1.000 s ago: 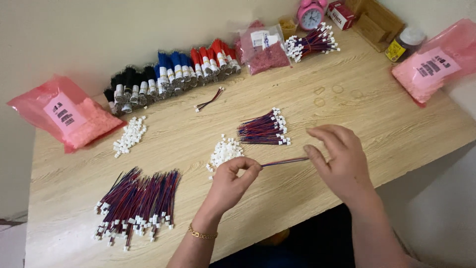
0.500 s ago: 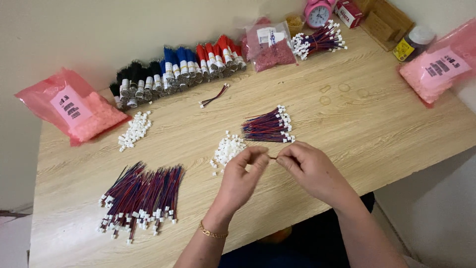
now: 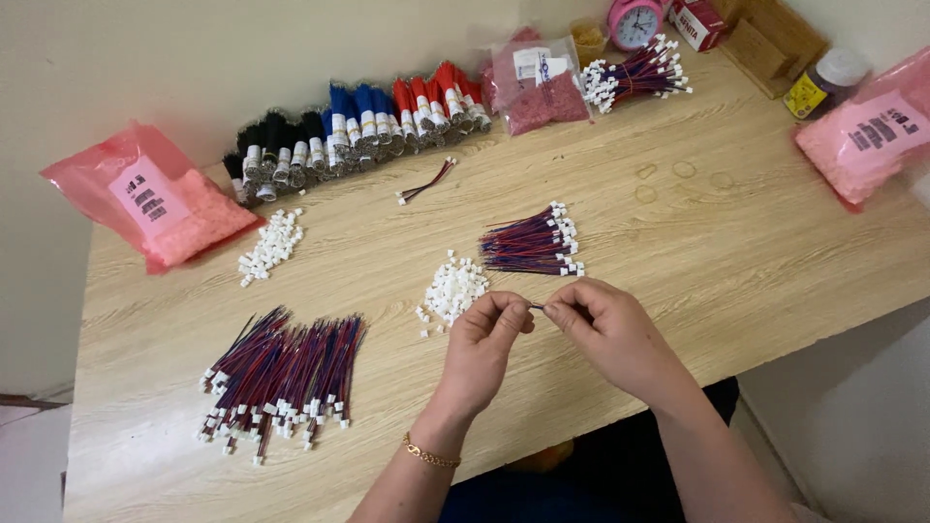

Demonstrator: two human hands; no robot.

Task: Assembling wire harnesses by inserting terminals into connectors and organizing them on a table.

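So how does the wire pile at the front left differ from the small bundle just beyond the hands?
The front-left wire pile is much larger and spread loosely, with white connectors toward the near edge. The small wire bundle is compact and lies sideways, its white connectors at the right end, close beyond the right hand and left hand. Both are red and blue wires with white connectors, lying on the wooden table.

Thin wire lead (image 3: 536,306), mostly hidden, pinched between both hands' fingertips

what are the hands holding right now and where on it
Both hands pinch one thin wire lead between them: left hand and right hand grip it at the fingertips; most of it is hidden.
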